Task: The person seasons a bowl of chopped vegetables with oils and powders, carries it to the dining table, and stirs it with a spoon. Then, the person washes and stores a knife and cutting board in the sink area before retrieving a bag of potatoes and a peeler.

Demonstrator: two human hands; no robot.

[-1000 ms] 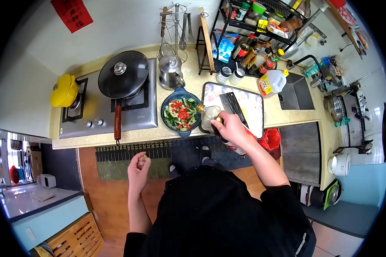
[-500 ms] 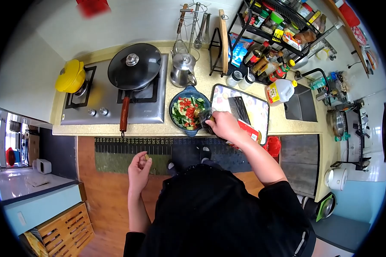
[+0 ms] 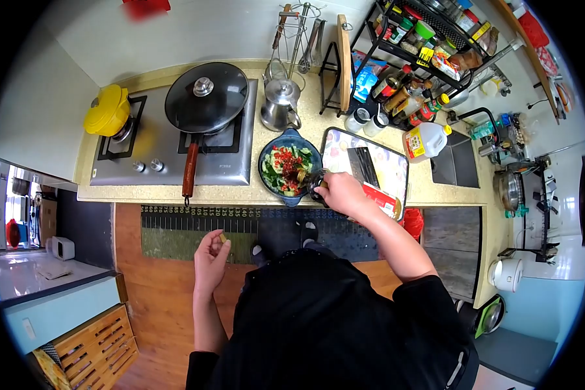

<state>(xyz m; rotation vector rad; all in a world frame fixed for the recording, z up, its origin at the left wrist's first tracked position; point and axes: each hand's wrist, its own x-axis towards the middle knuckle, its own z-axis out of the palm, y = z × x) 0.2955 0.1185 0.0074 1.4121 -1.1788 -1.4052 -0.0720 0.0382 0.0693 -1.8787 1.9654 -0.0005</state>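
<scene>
My right hand (image 3: 344,193) is closed around a dark glass bottle (image 3: 314,185), tilted with its neck over the right side of a blue bowl (image 3: 291,138). Chopped green vegetables (image 3: 274,175) and red chili pieces (image 3: 286,160) fill the bowl, which sits near the counter's front edge. Below the counter edge, my left hand (image 3: 211,265) pinches a small yellowish bottle cap (image 3: 223,238). Beside my right hand lies a patterned cutting board (image 3: 396,159) with a dark flat blade-like object (image 3: 363,166) and a red-and-white packet (image 3: 380,200).
A lidded black pan (image 3: 205,107) and a yellow pot (image 3: 107,110) stand on the stove (image 3: 234,170). A metal kettle (image 3: 281,107) is behind the bowl. Seasoning bottles (image 3: 403,97), a white jug (image 3: 426,141) and the sink (image 3: 455,159) are at the right.
The bottle stays tilted over the bowl, and the food around the chili looks darker. My left hand has hardly moved. The whole view has shifted slightly.
</scene>
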